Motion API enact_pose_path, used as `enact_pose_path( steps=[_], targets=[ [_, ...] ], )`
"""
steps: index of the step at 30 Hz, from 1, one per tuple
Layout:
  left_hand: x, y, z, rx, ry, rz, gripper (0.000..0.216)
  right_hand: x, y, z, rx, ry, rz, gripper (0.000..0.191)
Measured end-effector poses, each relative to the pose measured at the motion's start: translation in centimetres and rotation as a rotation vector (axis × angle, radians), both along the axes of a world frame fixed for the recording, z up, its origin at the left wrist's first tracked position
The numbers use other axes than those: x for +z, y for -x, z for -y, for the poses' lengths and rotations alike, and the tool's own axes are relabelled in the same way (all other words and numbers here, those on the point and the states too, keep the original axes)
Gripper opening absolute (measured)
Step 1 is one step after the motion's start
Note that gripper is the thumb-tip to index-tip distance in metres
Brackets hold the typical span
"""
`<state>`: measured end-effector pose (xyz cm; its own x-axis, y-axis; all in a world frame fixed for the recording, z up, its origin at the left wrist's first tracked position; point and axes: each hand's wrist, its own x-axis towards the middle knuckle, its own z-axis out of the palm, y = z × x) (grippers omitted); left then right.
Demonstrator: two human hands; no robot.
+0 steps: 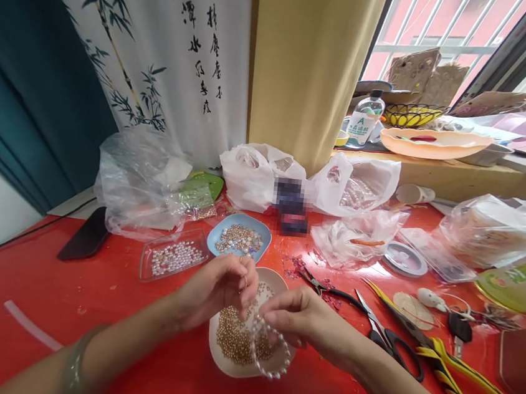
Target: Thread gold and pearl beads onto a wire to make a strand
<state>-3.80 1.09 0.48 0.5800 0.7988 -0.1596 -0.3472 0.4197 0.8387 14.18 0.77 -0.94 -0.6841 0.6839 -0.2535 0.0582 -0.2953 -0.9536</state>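
My right hand point(300, 317) pinches a strand of pearl-white beads point(278, 373) between thumb and fingers. The strand hangs in a loop over a cream bowl point(214, 356) of small gold beads point(235, 337). Close by on the left, my left hand point(228, 286) is closed with its fingers curled towards the strand's upper end. Whatever lies between those fingertips is too small to make out. A blue dish point(266, 229) of mixed beads sits just behind the hands. To its left is a clear tray point(145, 269) holding white pearl beads point(174, 258).
Pliers point(335, 290), black-handled scissors point(382, 335) and yellow-handled cutters point(443, 360) lie at the right on the red table point(142, 360). Plastic bags point(143, 178) line the back. A black phone-like slab point(85, 235) rests at left, and a thin pale strip point(31, 325) lies nearer.
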Motion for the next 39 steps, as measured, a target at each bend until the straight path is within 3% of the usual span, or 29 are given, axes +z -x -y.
enact_pose_path(
  steps=[3,6,12,15,18,20,23,25,28,33,39],
  targets=[
    [-0.1,0.2,0.0,-0.029,-0.059,-0.01,0.02,0.0,0.1,0.2,0.036,-0.017,0.053,0.019],
    [0.5,0.9,-0.2,-0.057,-0.224,-0.12,0.018,0.1,0.1,0.1,0.0,-0.088,0.101,0.017],
    [2.3,2.2,-0.2,-0.456,-0.708,-0.657,0.02,0.8,-0.4,-0.3,-0.018,-0.346,0.288,0.006],
    [2.2,2.2,-0.1,-0.555,-0.933,-0.789,0.018,1.2,-0.7,-0.3,0.011,-0.503,0.433,0.011],
    [1.9,2.0,-0.2,-0.608,-1.026,-0.825,0.01,1.2,-0.6,-0.1,-0.001,-0.732,0.611,0.014],
    [1.7,1.9,-0.3,-0.541,-1.026,-0.855,0.013,1.0,-0.4,0.1,-0.002,-0.863,0.702,0.014],
    [1.5,1.4,-0.2,-0.264,-0.961,-0.964,0.029,0.5,0.0,0.5,0.031,-0.988,0.787,0.013],
    [1.1,0.7,0.0,-0.115,-0.886,-0.996,0.021,0.2,0.2,0.9,0.052,-1.053,0.808,0.014],
    [0.1,-0.4,0.5,-0.089,-0.744,-0.884,0.028,0.0,0.4,1.2,0.065,-1.067,0.769,0.017],
    [-1.6,-1.1,0.5,-0.171,-0.415,-0.598,0.022,0.0,0.6,1.1,-0.023,-0.767,0.677,0.006],
    [-2.3,-0.8,0.0,-0.182,-0.243,-0.588,0.031,0.2,0.5,-0.1,-0.053,-0.367,0.478,0.011]
  ],
)
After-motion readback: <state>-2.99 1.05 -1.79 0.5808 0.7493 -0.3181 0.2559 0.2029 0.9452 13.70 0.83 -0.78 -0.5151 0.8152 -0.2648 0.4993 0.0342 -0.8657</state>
